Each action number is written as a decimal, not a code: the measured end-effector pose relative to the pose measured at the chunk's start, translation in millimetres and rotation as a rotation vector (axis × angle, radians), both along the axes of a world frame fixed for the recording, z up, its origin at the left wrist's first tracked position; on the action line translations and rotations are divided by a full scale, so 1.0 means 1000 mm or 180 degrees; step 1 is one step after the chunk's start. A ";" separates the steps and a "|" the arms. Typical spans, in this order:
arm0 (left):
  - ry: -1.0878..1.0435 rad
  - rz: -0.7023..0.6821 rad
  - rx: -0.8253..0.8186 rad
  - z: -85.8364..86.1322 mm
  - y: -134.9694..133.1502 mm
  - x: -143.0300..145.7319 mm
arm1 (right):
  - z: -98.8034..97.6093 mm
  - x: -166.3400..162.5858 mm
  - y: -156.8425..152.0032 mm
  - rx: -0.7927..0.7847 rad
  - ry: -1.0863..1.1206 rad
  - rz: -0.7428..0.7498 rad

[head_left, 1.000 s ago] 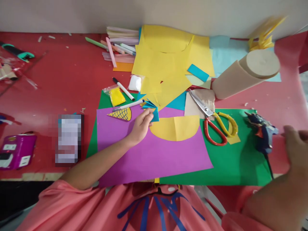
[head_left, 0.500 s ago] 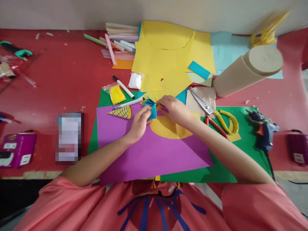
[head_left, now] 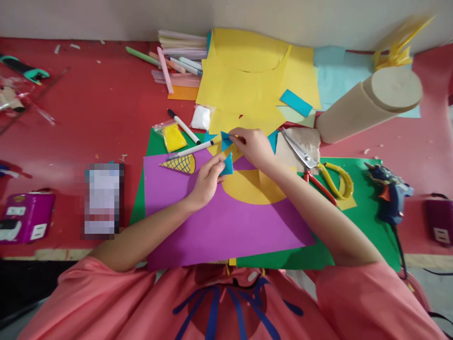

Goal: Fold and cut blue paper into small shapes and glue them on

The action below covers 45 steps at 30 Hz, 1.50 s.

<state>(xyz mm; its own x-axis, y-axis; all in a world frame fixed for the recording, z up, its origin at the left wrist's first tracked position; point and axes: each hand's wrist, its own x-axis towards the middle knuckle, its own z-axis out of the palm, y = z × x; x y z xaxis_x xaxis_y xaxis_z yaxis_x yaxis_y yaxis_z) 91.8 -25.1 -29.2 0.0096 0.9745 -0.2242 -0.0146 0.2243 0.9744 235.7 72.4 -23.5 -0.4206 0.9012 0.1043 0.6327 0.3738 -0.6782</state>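
Note:
My left hand [head_left: 208, 178] is closed on a small blue folded paper piece [head_left: 228, 165], above the purple sheet [head_left: 212, 226]. Pinched between the fingers of my right hand [head_left: 253, 145] is another pointed piece of blue paper [head_left: 225, 140], just above the first and apart from it. Beneath the hands lies a rounded yellow-orange paper shape [head_left: 258, 189]. To the left rest a yellow paper cone shape [head_left: 180, 164] with a drawn blue grid and a marker [head_left: 193, 150]. The fingertips partly hide both blue pieces.
Right of my hands lie scissors [head_left: 307, 163] with red and yellow handles, and a glue gun [head_left: 391, 196] on the green sheet [head_left: 368, 226]. A beige roll [head_left: 368, 106] stands behind them. Yellow sheets [head_left: 244, 85] lie at the back, a blurred phone [head_left: 102, 200] at left.
My right hand has moved slightly up, with a blue paper piece now seen in its fingers, apart from the left hand's piece. My left hand keeps its hold and has barely moved.

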 end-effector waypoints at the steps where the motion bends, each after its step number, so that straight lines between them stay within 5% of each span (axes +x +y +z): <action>1: 0.0029 -0.0002 -0.0025 0.000 0.000 0.000 | 0.002 0.007 -0.001 -0.0121 0.0271 -0.0113; 9: 0.0157 -0.0231 0.0110 0.003 -0.001 0.002 | 0.013 0.067 -0.042 -0.1617 0.2173 -0.0609; 17: 0.0521 -0.0715 0.0357 -0.001 -0.005 0.000 | 0.010 0.056 -0.084 -0.1852 0.2886 -0.0489; 26: 0.0683 -0.1153 0.0399 -0.002 -0.008 -0.001 | 0.001 0.045 -0.094 -0.2173 0.2981 -0.0613; 45: 0.0593 -0.1146 0.0355 -0.004 -0.009 -0.001 | 0.000 0.047 -0.096 -0.2302 0.3033 -0.0643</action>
